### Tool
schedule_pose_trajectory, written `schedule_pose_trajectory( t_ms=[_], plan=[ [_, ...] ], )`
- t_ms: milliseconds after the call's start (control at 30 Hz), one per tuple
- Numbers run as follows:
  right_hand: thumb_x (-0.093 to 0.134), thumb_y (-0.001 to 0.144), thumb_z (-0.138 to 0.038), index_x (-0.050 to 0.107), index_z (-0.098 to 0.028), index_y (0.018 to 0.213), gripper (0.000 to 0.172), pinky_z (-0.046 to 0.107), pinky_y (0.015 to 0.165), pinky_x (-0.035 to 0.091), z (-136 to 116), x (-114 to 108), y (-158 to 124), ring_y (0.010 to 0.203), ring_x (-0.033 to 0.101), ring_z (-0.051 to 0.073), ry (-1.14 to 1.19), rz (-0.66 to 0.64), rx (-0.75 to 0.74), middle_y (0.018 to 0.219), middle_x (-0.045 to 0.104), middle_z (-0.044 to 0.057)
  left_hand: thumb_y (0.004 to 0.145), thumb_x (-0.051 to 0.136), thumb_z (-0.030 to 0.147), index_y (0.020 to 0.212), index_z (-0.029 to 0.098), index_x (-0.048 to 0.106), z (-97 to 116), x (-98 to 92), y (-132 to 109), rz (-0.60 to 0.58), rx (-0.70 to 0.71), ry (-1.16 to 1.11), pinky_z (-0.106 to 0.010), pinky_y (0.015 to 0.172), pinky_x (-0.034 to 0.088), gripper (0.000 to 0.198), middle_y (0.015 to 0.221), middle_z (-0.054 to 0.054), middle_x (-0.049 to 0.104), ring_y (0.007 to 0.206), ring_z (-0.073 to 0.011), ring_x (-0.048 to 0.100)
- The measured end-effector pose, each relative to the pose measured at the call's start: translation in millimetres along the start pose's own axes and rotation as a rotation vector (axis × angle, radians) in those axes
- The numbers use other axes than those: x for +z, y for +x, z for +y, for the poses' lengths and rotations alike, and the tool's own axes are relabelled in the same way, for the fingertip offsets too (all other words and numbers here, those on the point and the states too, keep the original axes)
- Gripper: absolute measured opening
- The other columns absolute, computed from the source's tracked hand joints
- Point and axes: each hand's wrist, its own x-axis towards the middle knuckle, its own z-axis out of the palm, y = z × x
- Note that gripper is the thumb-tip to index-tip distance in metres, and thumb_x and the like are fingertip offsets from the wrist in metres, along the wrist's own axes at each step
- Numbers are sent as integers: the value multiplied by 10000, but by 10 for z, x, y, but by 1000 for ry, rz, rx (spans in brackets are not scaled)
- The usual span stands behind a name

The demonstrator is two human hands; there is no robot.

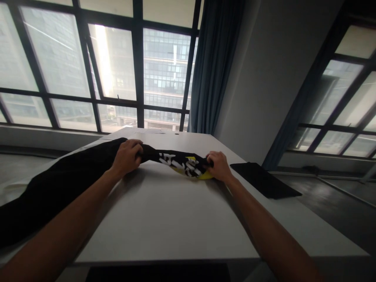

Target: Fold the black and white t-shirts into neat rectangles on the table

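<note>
A black cloth garment [178, 159] with white lettering and yellow patches is stretched between my two hands over the white table. My left hand [128, 156] is closed round its bunched left part. At the other end, my right hand [217, 165] grips the cloth beside a yellow patch. More black cloth [70, 172] trails from near my left hand down to the lower left, past the table's side; whether it is one piece with the printed part I cannot tell. The garment's exact kind does not show in its gathered shape.
The white table [170, 219] spreads beneath my arms. On its right side lies a flat black cloth or mat [266, 180]. Thin papers [147, 131] rest near the far edge. Behind stand windows [111, 62], a blue curtain [216, 66] and a grey wall [255, 78].
</note>
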Motion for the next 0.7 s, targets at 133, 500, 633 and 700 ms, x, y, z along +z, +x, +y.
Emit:
schedule_pose_trajectory(
  t_ms=[133, 500, 633, 700],
  plan=[
    [745, 691, -345, 631, -213, 887, 263, 312, 677, 438, 61, -152, -103, 684, 568, 177, 282, -551, 77, 727, 637, -20, 751, 624, 392, 877, 228, 674, -97, -138, -111, -565, 62, -263, -305, 736, 496, 213, 869, -10, 723, 795, -215, 656],
    [484, 916, -256, 617, -201, 971, 155, 289, 783, 449, 102, -46, -75, 867, 625, 194, 188, -187, 299, 931, 703, 58, 825, 574, 560, 1403, 253, 531, -148, 430, -252, -615, -71, -6, -457, 1092, 344, 656, 1396, -114, 588, 1298, -332, 505],
    [431, 955, -318, 636, -189, 950, 242, 301, 821, 459, 111, -7, -60, 884, 630, 202, 216, -186, 360, 938, 707, 74, 844, 579, 385, 1223, 258, 671, -171, 513, -238, -605, -93, 94, -419, 1026, 398, 411, 1203, -97, 671, 1183, -303, 572],
    [447, 954, -374, 664, -182, 959, 291, 308, 843, 464, 133, -49, -69, 915, 631, 207, 252, -231, 344, 984, 709, 85, 839, 565, 343, 1075, 248, 721, -207, 508, -210, -503, -114, 130, -422, 1010, 411, 298, 1165, -90, 667, 1161, -298, 569]
  ],
)
